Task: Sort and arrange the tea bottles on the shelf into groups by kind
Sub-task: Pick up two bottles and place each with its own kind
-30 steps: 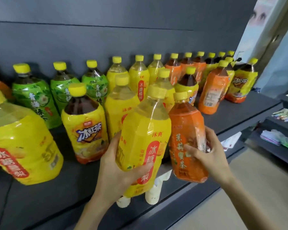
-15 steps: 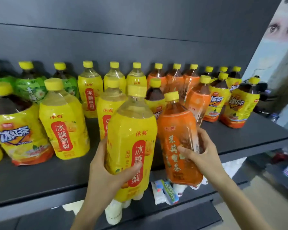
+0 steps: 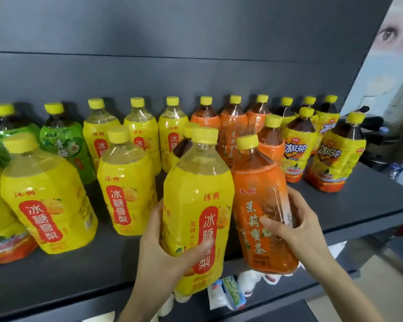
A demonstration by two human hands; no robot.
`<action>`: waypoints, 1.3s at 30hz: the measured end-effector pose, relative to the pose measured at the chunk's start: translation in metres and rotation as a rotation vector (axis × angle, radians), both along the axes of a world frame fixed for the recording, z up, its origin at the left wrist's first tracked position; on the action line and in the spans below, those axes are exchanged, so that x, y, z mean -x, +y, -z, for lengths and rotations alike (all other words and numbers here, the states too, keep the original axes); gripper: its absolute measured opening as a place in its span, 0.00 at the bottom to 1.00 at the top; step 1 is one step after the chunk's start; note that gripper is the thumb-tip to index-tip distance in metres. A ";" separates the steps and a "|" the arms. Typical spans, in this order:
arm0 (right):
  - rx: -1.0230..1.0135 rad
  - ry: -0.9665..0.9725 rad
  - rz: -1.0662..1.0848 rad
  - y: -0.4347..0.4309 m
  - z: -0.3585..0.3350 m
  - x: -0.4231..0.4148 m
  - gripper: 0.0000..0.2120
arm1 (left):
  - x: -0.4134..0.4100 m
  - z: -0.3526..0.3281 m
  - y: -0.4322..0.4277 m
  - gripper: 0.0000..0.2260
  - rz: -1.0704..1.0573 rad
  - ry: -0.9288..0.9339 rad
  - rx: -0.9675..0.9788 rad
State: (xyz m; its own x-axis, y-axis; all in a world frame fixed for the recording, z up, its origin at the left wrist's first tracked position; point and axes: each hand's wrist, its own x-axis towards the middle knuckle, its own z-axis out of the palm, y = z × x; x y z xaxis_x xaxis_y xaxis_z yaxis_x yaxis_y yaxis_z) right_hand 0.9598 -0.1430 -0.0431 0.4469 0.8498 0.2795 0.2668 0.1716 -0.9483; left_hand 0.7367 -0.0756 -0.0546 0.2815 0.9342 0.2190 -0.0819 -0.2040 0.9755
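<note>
My left hand [image 3: 165, 249] grips a yellow pear-drink bottle [image 3: 196, 196] by its lower body, held in front of the shelf edge. My right hand [image 3: 296, 226] grips an orange jasmine-tea bottle [image 3: 256, 201] just to its right; the two bottles touch side by side. On the dark shelf [image 3: 370, 196] stand more yellow pear bottles [image 3: 126, 182], green tea bottles [image 3: 63, 140] at the back left, orange bottles [image 3: 233, 122] at the back middle and iced black tea bottles [image 3: 335, 154] at the right.
A big yellow pear bottle [image 3: 44, 194] and an iced tea bottle [image 3: 0, 238] stand front left. White bottles and small packets [image 3: 233, 293] lie on the lower shelf under my hands. The shelf's right end [image 3: 400, 205] has bare surface.
The view has swung right and closer along the shelf. Both hands still hold their bottles, which now sit slightly higher against the shelf front.
</note>
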 end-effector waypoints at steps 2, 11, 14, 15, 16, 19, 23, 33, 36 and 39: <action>-0.001 -0.008 -0.001 -0.004 -0.001 -0.014 0.39 | -0.013 0.000 0.002 0.47 -0.021 0.012 -0.005; -0.027 -0.048 0.025 -0.005 0.001 -0.112 0.39 | -0.094 0.020 0.001 0.51 -0.267 0.050 -0.039; -0.080 -0.062 0.072 0.006 0.012 -0.139 0.41 | -0.119 0.027 -0.003 0.49 -0.353 0.016 -0.047; -0.102 -0.072 0.073 0.011 0.017 -0.146 0.42 | -0.126 0.029 -0.005 0.50 -0.379 0.015 -0.043; -0.117 -0.081 0.065 0.015 0.021 -0.154 0.44 | -0.132 0.031 -0.005 0.50 -0.400 0.022 -0.040; -0.128 -0.092 0.001 0.025 0.030 -0.174 0.45 | -0.148 0.033 -0.006 0.49 -0.430 0.061 -0.071; -0.129 -0.099 -0.086 0.035 0.031 -0.187 0.45 | -0.161 0.037 -0.006 0.45 -0.488 0.091 -0.105; -0.120 -0.115 -0.193 0.025 0.043 -0.186 0.37 | -0.158 0.048 -0.029 0.41 -0.465 0.234 -0.168; -0.076 -0.195 -0.217 0.019 0.043 -0.191 0.36 | -0.138 0.054 -0.039 0.34 -0.421 0.351 -0.133; -0.030 -0.267 -0.158 0.009 0.045 -0.189 0.34 | -0.110 0.054 -0.055 0.21 -0.437 0.460 -0.167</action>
